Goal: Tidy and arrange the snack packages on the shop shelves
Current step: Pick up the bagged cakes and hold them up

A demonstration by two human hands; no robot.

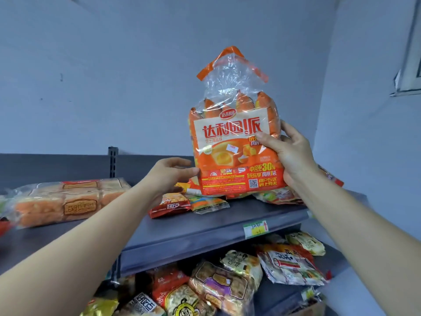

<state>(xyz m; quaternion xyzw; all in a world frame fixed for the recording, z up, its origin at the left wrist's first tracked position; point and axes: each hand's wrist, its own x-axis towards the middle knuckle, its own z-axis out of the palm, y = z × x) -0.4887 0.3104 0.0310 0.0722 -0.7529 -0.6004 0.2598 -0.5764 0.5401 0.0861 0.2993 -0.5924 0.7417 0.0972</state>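
A tall orange bag of wrapped cakes point(232, 142) stands upright at the back of the grey top shelf point(205, 226), its clear top knotted with an orange strip. My right hand point(286, 153) grips its right side, thumb across the front label. My left hand point(169, 176) touches the bag's lower left corner with its thumb, the fingers loosely curved behind. Small snack packets point(170, 205) lie flat on the shelf under and beside the bag.
A large bag of brown bread point(61, 201) lies flat at the left of the top shelf. A price tag point(255, 229) hangs on the shelf's front edge. The lower shelf holds several jumbled snack bags point(225, 286). A blue-grey wall stands behind; a window frame point(410, 71) is at right.
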